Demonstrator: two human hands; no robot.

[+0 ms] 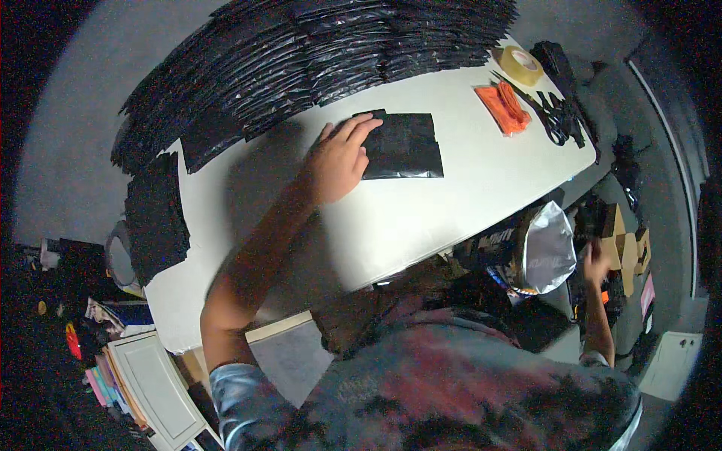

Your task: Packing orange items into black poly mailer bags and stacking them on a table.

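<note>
My left hand (344,155) lies on the left edge of a flat black plastic packet (407,146) on the white table (485,186), its fingers spread over the packet's upper left corner. Off the table's near right edge, my right hand (597,264) is blurred beside an open cardboard box (625,253); whether it grips anything is unclear. A silver-lined bag (550,248) stands open just left of that hand. Long rows of stacked black plastic packets (338,56) fill the table's far side, and another black stack (155,220) sits at the left end.
At the table's right end are a roll of clear tape (522,65), orange material in a clear bag (503,107), and black-handled scissors (550,121). Below the table's left end stands a white cabinet or drawer front (161,389). A dark chair or sofa (603,101) is beyond the right end.
</note>
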